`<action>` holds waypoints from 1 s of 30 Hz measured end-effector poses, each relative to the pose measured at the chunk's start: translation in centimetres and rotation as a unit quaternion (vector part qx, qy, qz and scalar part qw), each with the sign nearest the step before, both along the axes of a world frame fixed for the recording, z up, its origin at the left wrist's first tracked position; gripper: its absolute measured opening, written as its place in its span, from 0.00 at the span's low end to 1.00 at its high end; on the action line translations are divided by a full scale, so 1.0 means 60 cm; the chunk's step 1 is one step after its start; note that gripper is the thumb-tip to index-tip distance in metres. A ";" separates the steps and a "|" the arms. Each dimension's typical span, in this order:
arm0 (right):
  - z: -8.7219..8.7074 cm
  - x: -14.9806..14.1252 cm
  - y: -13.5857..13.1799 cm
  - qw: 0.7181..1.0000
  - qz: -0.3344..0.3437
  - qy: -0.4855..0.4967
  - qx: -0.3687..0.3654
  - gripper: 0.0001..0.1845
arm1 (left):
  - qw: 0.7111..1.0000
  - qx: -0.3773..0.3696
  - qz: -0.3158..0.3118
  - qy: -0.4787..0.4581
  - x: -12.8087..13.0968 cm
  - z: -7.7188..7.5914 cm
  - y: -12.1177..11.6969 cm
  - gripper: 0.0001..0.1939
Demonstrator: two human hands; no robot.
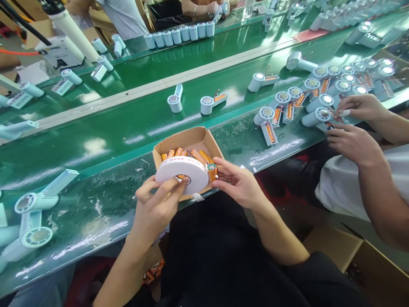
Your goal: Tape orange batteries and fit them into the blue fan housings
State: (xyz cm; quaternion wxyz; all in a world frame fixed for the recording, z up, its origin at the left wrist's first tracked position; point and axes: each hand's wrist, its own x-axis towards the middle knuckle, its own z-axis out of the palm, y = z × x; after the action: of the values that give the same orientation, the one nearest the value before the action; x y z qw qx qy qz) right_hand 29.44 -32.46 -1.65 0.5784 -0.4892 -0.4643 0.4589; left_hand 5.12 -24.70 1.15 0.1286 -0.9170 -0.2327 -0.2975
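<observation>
My left hand [156, 204] grips a white roll of tape [181, 172] at the front edge of the green bench, fingers curled over its rim and into its core. My right hand [238, 183] pinches a small orange battery cell [212, 170] against the roll's right side. Just behind them sits an open cardboard box [187, 138] holding several more orange cells.
Pale blue fan housings [32, 204] lie at the left on the green conveyor belt [128, 123], and several more lie at the right, some with orange cells. A co-worker's hands [354, 123] handle parts at the right. Other people stand across the line. A cardboard carton [335, 247] sits lower right.
</observation>
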 end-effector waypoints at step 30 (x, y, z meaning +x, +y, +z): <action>-0.084 0.163 -0.079 0.899 -0.409 0.150 0.051 0.30 | 0.965 -0.242 0.097 -0.004 -0.023 -0.004 0.193 0.26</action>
State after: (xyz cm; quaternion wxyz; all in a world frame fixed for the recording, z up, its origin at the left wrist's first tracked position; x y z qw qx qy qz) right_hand 39.23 -37.20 -6.68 0.8021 -0.5311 -0.1538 0.2259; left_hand 3.73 -13.14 0.92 -0.0695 -0.8927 -0.3860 -0.2218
